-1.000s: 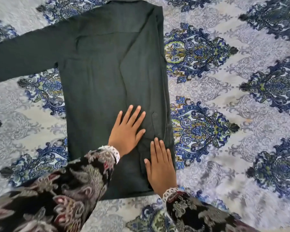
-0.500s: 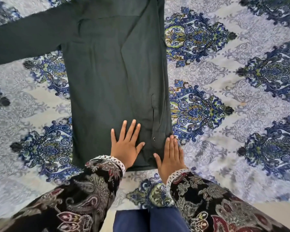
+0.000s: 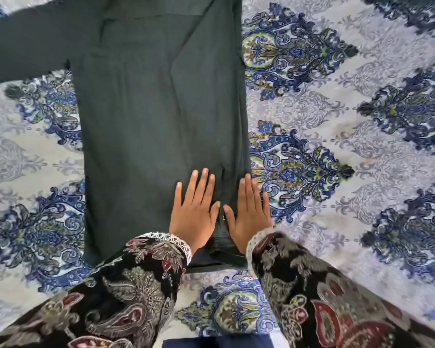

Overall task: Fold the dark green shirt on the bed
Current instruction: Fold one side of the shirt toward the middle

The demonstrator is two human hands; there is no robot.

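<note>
- A strip of dark blue cloth (image 3: 219, 342) shows at the very bottom edge, nearest the camera, well below the shirt's hem.
- Two sleeves of black fabric with a red-and-grey paisley print reach up toward the shirt: the left sleeve (image 3: 116, 292) ends in a white lace cuff that lies over the shirt's lower hem, and the right sleeve (image 3: 319, 297) ends in a paler lace cuff beside the shirt's lower right corner.
- The left hand (image 3: 195, 209) lies palm down on the lower right part of the shirt, flat, with fingers stretched out and slightly apart; it grips nothing.
- The right hand (image 3: 249, 209) lies palm down just beside it, flat on the shirt's right edge, fingers straight and close together, with the little-finger side over the bedspread; it too grips nothing.
- The two thumbs nearly meet over a vertical seam of the shirt, where a small pale stud (image 3: 223, 216) shows.
- The dark green long-sleeved cotton shirt (image 3: 146, 116) lies flat on the bed, running from the hands up past the top edge of the view.
- Its right side is a straight, doubled-over vertical edge.
- Its one visible sleeve (image 3: 28, 51) stretches out to the left from the shoulder, well above the hands.
- The grey-white bedspread (image 3: 349, 172) with blue and green damask medallions covers the bed on all sides of the shirt.
</note>
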